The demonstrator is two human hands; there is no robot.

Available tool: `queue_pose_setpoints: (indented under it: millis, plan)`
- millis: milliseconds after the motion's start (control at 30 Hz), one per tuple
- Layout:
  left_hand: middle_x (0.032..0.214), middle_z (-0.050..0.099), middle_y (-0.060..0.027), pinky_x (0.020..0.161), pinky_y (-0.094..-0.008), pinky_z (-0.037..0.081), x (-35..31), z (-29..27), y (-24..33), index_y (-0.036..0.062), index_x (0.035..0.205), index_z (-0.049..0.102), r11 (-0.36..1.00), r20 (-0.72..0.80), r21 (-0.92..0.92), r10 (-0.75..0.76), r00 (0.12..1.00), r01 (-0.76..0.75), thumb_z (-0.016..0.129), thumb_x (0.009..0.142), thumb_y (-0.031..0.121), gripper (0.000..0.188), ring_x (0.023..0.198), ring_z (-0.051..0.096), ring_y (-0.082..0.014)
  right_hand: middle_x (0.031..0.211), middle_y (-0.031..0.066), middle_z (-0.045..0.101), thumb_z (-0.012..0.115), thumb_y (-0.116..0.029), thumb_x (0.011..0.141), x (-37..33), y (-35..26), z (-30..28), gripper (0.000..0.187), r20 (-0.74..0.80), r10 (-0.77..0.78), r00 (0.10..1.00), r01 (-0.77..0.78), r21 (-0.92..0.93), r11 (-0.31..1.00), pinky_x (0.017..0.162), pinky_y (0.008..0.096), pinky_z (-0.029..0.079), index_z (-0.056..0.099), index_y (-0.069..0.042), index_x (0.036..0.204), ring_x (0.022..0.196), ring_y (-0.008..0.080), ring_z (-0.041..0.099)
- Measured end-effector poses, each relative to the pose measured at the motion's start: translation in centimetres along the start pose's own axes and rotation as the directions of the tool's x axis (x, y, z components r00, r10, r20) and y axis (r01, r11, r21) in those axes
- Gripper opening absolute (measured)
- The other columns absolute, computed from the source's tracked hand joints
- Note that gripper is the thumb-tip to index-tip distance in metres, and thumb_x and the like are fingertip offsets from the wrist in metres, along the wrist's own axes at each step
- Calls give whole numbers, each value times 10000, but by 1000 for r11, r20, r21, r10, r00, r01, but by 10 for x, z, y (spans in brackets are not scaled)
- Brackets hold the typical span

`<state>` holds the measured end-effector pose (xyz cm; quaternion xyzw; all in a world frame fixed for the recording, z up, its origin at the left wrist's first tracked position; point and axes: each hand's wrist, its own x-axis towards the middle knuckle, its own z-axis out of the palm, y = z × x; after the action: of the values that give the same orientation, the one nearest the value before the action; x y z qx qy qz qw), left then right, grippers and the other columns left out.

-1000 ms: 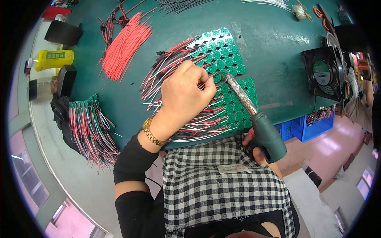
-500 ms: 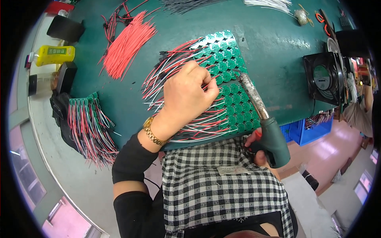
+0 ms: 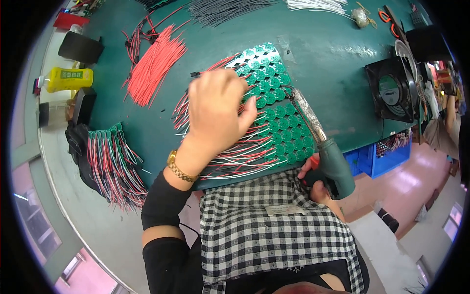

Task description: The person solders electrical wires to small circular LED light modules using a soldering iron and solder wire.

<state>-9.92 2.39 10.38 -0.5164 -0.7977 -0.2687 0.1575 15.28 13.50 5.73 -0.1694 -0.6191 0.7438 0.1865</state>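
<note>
In my right hand [image 3: 320, 192], closed round its handle, is a dark green soldering gun [image 3: 336, 164] with a red trigger. Its worn metal barrel slants up and left, bringing the thin bent tip to the right edge of a panel of round green circuit boards [image 3: 293, 134]. My left hand [image 3: 215, 108], with a gold watch on the wrist, is over the red, black and white wires [image 3: 240, 159] that fan out left from the panel. Its fingers curl down, slightly blurred, and the thumb stands apart. The fingertips are hidden, so any wire in them cannot be made out.
A pile of red wires [image 3: 155, 66] lies at the far left, with black wires [image 3: 227, 10] and white wires [image 3: 318, 5] at the back. Wired boards [image 3: 115, 164] hang over the left edge. A black fan [image 3: 390, 90] stands right; a yellow bottle [image 3: 68, 80] is far left.
My left hand has moved left, away from the boards, and its thumb has come apart from the pinched fingers. The soldering gun has shifted slightly left and up, still in my right hand.
</note>
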Motion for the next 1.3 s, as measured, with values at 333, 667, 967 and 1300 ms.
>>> queue_pose_setpoints:
  millis: [333, 667, 967, 1300]
  plan:
    - [1184, 463, -134, 879, -487, 345, 0, 6, -9, 86, 1103, 551, 978, 122, -29, -202, 972, 207, 683, 691, 274, 471, 1097, 429, -325, 935, 69, 529, 655, -479, 788, -8, 16, 1, 619, -37, -41, 998, 43, 71, 997, 690, 285, 467, 469, -1, 1135, 772, 147, 561]
    - [1191, 512, -120, 908, -519, 362, 74, -53, -138, 171, 1144, 582, 708, 3, 489, -585, 811, 509, 625, 808, 329, 373, 1135, 453, -331, 896, 99, 526, 661, -467, 772, -4, 18, 5, 699, -13, -64, 998, 65, 112, 992, 638, 301, 495, 391, -1, 1218, 709, 167, 572]
    - [1145, 533, -162, 880, -508, 398, 111, -21, -198, 45, 1052, 611, 784, 140, 401, -564, 814, 474, 597, 846, 221, 272, 1119, 449, -340, 946, 111, 515, 613, -407, 817, -2, 43, -10, 634, 41, -133, 990, 127, 126, 984, 663, 322, 509, 375, -22, 1261, 733, 169, 570]
    - [919, 621, -91, 816, -437, 423, 113, -31, -184, 105, 870, 666, 891, 429, 284, -448, 785, 353, 677, 780, 260, 179, 1006, 527, -270, 952, 93, 524, 647, -434, 796, -5, 35, -3, 675, 36, -64, 997, 57, 168, 984, 675, 317, 495, 388, -9, 1252, 755, 169, 568]
